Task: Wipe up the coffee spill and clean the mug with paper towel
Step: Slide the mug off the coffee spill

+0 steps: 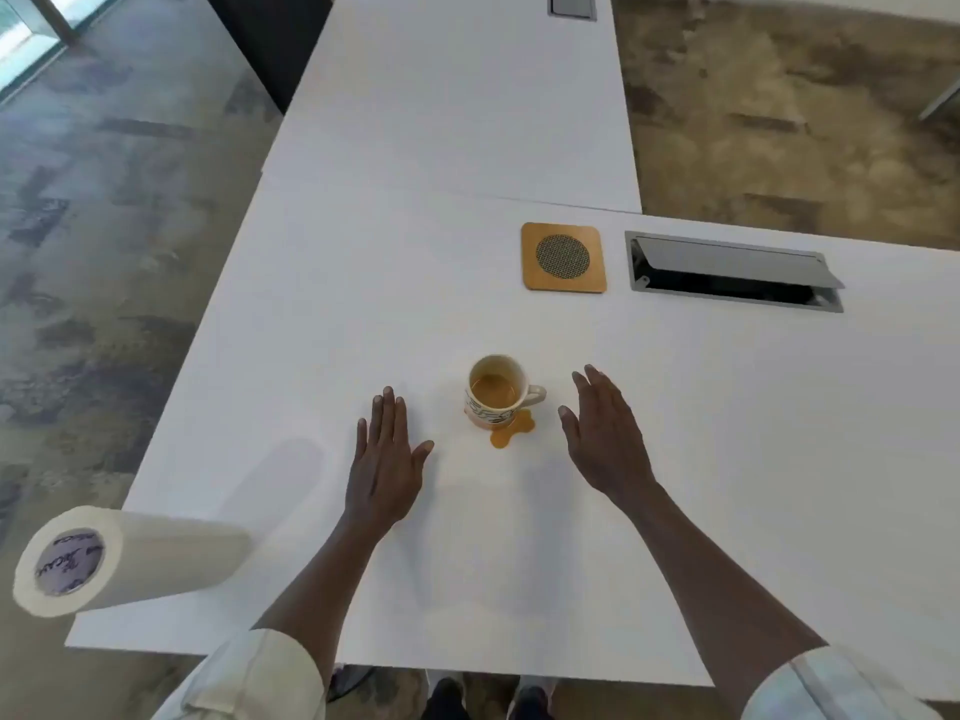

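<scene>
your wide white laminate table (415, 252) carries everything here, and its slick top is the first risk: liquid will run on it rather than soak in, so any careless swipe could spread the mess toward the near edge and onto your shoes below. the fat white paper towel roll with the purple printed core (130, 556) lies on its side at the near left corner, its end hanging past the table's edge; tug a sheet off one-handed and i judge it could roll or drop to the floor. your left hand (387, 459) lies flat with fingers straight, holding nothing, just left of the mug; your right hand (605, 439) hovers open and empty, fingers loosely extended, on the mug's right side. the square wooden coaster with a round woven centre (564, 257) sits well apart, farther back, beside the open grey metal cable hatch (727, 272); coffee flicked that way could get down into the hatch. the cream ceramic mug with dark scribbled pattern (496, 392) stands upright between your hands, handle to the right, with coffee in it, so lifting it fast or tilting it would add to the spill. the small tan coffee puddle (511, 431) touches the mug's base on the near side; the underside is probably wet and may drip if moved
</scene>
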The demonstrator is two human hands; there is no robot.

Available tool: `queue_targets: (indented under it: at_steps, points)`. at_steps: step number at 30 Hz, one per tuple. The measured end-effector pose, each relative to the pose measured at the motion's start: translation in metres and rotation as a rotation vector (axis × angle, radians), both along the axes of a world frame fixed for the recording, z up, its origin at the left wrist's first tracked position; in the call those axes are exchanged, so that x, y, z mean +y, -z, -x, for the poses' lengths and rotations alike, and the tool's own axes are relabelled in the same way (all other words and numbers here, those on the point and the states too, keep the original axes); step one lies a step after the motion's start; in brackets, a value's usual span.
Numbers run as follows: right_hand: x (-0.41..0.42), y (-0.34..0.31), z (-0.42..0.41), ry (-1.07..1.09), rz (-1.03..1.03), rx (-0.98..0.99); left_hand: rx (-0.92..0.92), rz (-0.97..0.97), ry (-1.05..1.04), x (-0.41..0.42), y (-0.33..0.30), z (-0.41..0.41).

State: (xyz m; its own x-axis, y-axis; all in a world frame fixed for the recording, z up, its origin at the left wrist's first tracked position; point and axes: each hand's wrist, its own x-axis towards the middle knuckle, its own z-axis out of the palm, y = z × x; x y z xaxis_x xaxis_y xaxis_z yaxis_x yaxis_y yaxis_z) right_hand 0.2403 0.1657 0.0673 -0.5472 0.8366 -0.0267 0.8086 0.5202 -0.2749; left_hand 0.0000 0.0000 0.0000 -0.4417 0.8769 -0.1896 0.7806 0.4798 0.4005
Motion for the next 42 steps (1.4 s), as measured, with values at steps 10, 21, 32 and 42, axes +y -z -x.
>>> queue_targets:
  at_steps: [10,21,32,42]
  points:
    - [0.015,0.011,0.01,0.144,0.422,0.237,0.101,0.083,0.001,-0.007,0.026,-0.001]
    - [0.048,-0.001,0.034,0.064,0.947,0.4,0.139,0.016,-0.016,-0.01,0.035,0.0]
    - [0.066,-0.002,0.039,-0.105,1.022,0.287,0.151,-0.027,-0.033,-0.011,0.037,-0.002]
    - [0.071,-0.003,0.04,-0.149,1.082,0.293,0.142,-0.033,-0.051,-0.011,0.037,-0.002]
